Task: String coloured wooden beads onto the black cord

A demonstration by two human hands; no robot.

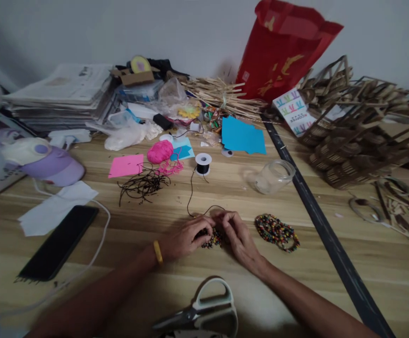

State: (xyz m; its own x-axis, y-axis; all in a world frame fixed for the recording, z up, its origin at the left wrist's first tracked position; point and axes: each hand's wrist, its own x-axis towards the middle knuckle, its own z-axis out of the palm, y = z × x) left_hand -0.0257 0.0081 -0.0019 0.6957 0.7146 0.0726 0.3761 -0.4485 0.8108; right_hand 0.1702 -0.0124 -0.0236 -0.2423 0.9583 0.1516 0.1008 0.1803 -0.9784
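Both hands meet low in the middle of the head view, over a small heap of multicoloured beads [215,238]. My left hand [185,238], with a yellow band at the wrist, has its fingers bent and closed on a thin black cord [189,199]. The fingers of my right hand [238,237] pinch together near a loop of the same cord; their tips are partly hidden. That cord runs back to a white spool [203,162] wound with black. Right of my right hand lies a coil of strung multicoloured beads [276,232].
Scissors [211,310] lie near the front edge. A glass jar [273,177] rests at right, with dark woven baskets [348,150] beyond. Black cord pieces [142,183], pink yarn [160,151] and a phone [59,244] lie left. A red bag [278,51] stands behind.
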